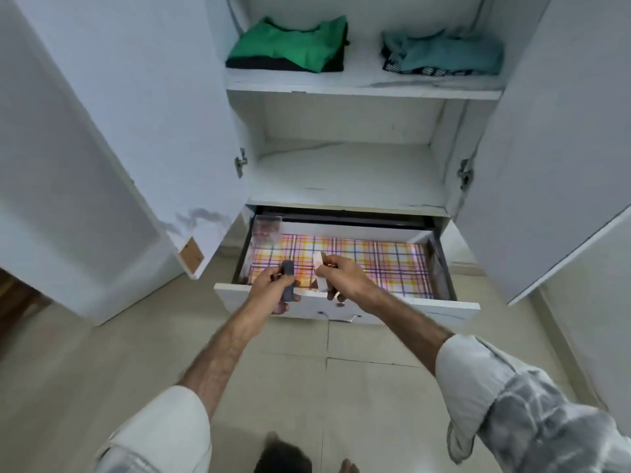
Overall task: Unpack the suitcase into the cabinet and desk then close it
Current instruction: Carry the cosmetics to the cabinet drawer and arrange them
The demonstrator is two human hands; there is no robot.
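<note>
Hands over open cabinet point(191, 107) drawer point(345, 303): left hand point(268, 288) curled round dark grey oblong item point(288, 279), right hand point(343, 276) pinching white oblong item point(319, 273), both above plaid liner point(375, 264); folded clothes point(290, 46) on top shelf.

Place: home bedroom or dressing area.
Evidence: white wardrobe point(341, 165), doors open.
On its upper shelf: folded clothes point(290, 46).
Below wardrobe: tiled floor point(102, 353).
</note>
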